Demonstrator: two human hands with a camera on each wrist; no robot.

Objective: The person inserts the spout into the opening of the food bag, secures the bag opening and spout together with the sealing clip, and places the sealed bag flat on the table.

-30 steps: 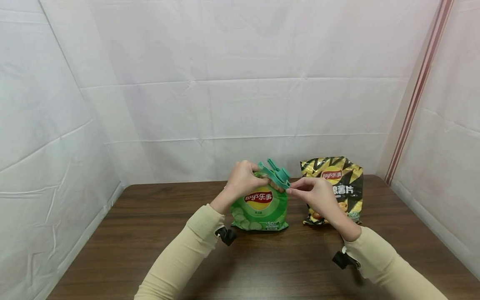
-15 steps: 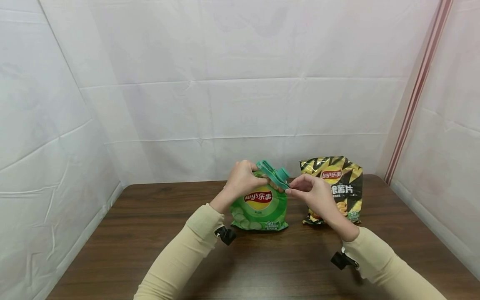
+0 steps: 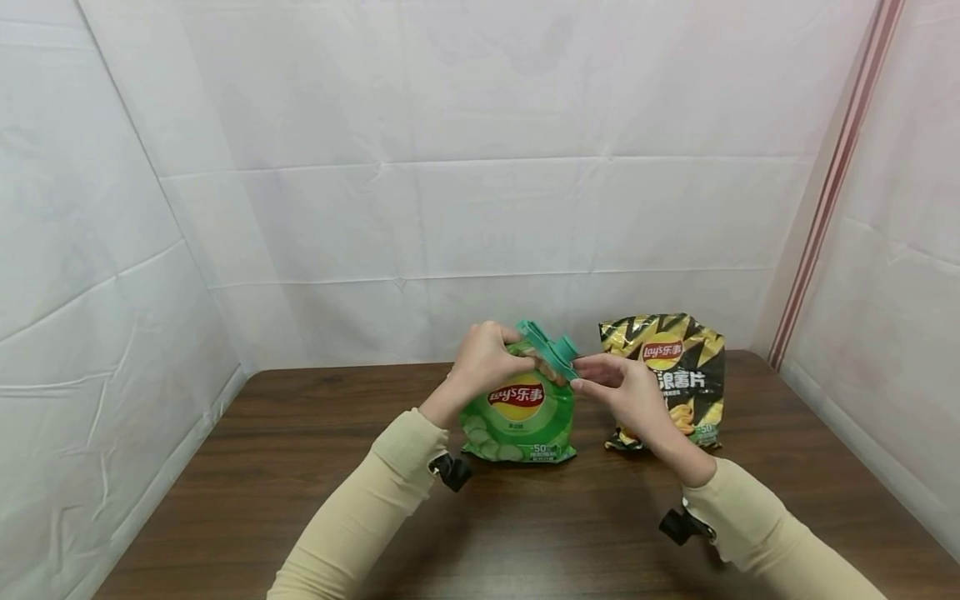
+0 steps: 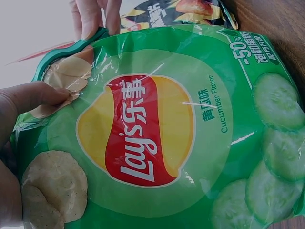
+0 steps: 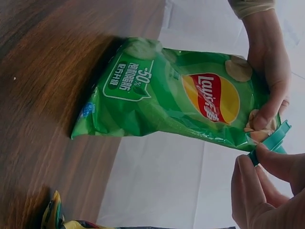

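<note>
A green bag of cucumber chips (image 3: 517, 425) stands upright on the table. My left hand (image 3: 487, 358) grips its top edge, thumb on the front, as the left wrist view shows up close. Slanting along the bag's top right is a teal bag clip (image 3: 551, 350) with a round spout-like knob. Its lower right end is pinched between the thumb and fingers of my right hand (image 3: 630, 392). In the right wrist view the clip (image 5: 271, 142) lies across the bag's top corner, close by the left thumb. The bag's back and the left fingers behind it are hidden.
A black and yellow chip bag (image 3: 675, 379) stands to the right, partly behind my right hand. The dark wooden table (image 3: 315, 467) reaches back to a white sheet wall (image 3: 450, 208), with white sheets at both sides.
The clip's narrow arm, raised a second ago, has swung down against the rest of the clip. My right fingers have shifted slightly at its end. The left hand and both bags stay put.
</note>
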